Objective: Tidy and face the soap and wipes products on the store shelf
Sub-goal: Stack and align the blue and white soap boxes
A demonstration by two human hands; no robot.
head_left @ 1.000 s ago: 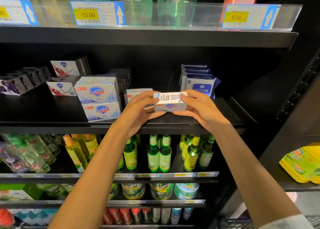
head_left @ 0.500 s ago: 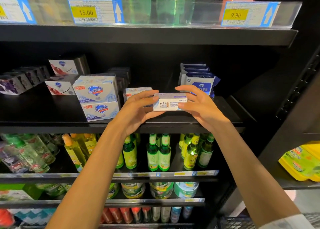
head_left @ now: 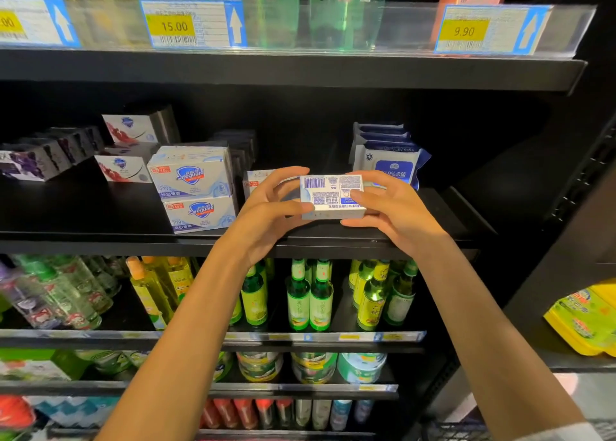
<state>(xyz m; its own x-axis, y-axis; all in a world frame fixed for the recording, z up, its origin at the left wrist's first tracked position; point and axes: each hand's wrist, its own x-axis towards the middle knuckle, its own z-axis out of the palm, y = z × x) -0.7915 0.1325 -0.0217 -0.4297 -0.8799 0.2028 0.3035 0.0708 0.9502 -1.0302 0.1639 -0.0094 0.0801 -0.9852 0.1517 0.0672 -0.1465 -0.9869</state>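
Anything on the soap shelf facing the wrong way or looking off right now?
Yes: the soap box held in both hands shows its barcode panel, printed upside down, toward the aisle, while the stacked Safeguard boxes beside it show their logos.

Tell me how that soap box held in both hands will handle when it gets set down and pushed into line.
The soap box looks stiff: its edges stay square under the grip of the left hand and right hand. Its flat faces should slide on the black shelf rather than roll. Probably dense for its size, like the stacked Safeguard boxes.
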